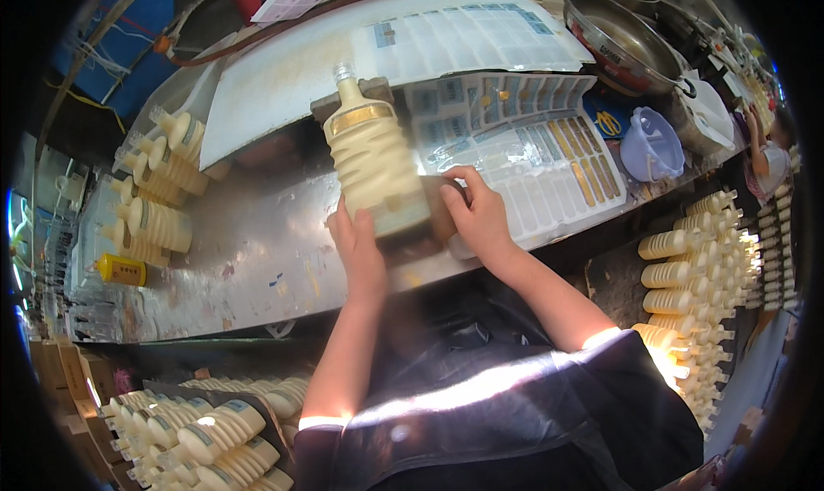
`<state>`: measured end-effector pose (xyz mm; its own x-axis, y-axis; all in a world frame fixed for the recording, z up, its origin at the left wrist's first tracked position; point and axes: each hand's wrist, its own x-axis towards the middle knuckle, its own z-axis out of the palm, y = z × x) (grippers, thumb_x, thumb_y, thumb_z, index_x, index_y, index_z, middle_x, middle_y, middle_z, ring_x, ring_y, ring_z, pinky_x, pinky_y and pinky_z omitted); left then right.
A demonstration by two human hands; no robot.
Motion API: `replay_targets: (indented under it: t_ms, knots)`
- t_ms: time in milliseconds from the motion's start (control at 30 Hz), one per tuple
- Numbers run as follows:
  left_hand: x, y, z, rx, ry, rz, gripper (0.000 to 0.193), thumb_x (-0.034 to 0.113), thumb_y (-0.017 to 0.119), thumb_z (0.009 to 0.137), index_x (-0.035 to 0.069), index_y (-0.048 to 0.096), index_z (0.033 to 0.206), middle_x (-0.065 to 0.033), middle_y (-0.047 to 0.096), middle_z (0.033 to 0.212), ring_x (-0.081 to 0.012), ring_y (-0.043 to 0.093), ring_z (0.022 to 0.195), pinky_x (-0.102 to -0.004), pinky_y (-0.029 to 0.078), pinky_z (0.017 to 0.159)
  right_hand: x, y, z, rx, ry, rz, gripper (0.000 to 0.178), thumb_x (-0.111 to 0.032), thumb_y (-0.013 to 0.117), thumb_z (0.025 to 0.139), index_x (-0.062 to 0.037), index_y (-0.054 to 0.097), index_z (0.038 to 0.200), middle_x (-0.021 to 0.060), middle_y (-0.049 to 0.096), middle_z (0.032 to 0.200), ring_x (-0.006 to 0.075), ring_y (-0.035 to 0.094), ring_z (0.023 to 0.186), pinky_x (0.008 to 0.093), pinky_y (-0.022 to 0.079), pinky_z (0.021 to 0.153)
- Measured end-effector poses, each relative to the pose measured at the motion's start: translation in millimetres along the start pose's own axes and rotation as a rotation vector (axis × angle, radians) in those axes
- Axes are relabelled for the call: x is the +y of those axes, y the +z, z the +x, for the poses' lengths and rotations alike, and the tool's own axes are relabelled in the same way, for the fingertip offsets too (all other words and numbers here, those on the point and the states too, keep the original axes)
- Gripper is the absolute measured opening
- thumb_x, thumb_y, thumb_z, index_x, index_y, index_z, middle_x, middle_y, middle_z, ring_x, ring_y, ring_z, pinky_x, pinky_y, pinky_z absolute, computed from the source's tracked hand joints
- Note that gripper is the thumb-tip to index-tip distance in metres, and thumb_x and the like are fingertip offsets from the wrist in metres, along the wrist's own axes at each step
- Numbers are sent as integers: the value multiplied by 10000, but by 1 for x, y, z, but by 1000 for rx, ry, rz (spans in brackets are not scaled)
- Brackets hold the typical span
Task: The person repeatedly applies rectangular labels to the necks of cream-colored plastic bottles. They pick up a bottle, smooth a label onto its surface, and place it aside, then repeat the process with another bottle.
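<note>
Cream bottle [378, 160]: in the head view I find it left of the sheet [536, 156], long axis slanting away. Left hand [354, 246], nearer, lightly grips its lower left; right hand [482, 221] half-curled by the sheet, hold unclear.

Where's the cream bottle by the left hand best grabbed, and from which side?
The cream bottle is probably best taken around its ribbed middle, from above, pressing both flanks: it lies lengthwise, narrow neck pointing away, and the ribs should resist slipping. That also spares the gold band near the neck.
</note>
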<state>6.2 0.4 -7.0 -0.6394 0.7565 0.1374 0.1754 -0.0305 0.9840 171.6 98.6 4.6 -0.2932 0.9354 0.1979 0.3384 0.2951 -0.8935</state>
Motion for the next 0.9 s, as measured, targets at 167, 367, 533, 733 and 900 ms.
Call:
replay_targets:
  t_ms: [167, 367, 533, 733, 900]
  knots:
    - [-2, -3, -1, -27, 19, -72, 547, 269, 414, 1076, -10, 394, 1546, -184, 437, 1348, -298, 413, 1312, -405, 297, 1160, -4, -5, 11, 19, -8, 120, 232, -154, 657, 983, -67, 620, 1194, 71, 645, 848, 119, 610, 777, 274, 489, 707]
    - [11, 3, -5, -13, -15, -107, 498, 258, 377, 1116, -43, 438, 1509, -137, 463, 1379, -242, 460, 1326, -354, 321, 1163, 2, 3, 10, -51, -201, 96, 259, -124, 646, 1006, -28, 593, 1240, 81, 669, 1073, 171, 645, 971, 292, 511, 871]
    - [-1, -7, -5, -33, 15, -50, 529, 262, 398, 1093, -42, 412, 1525, -151, 473, 1364, -258, 464, 1321, -369, 332, 1153, -7, 9, 26, 58, -63, 164, 215, -56, 666, 975, -17, 611, 1179, 85, 702, 1039, 173, 672, 950, 310, 535, 845]
    - [-12, -18, -8, -79, 205, 216, 781, 253, 656, 846, 9, 419, 1549, -170, 509, 1322, -314, 500, 1267, -425, 389, 1106, -23, -4, -24, -30, -633, -27, 298, 42, 800, 770, -71, 657, 1006, 136, 744, 1054, 287, 737, 878, 358, 578, 759]
    - [-6, -22, -4, 7, 347, 376, 748, 98, 791, 747, 7, 554, 1450, -136, 587, 1205, -308, 585, 1112, -394, 467, 997, -49, -14, 1, -35, -762, -103, 306, 19, 790, 731, -62, 695, 1011, 110, 749, 1043, 293, 742, 895, 374, 590, 749]
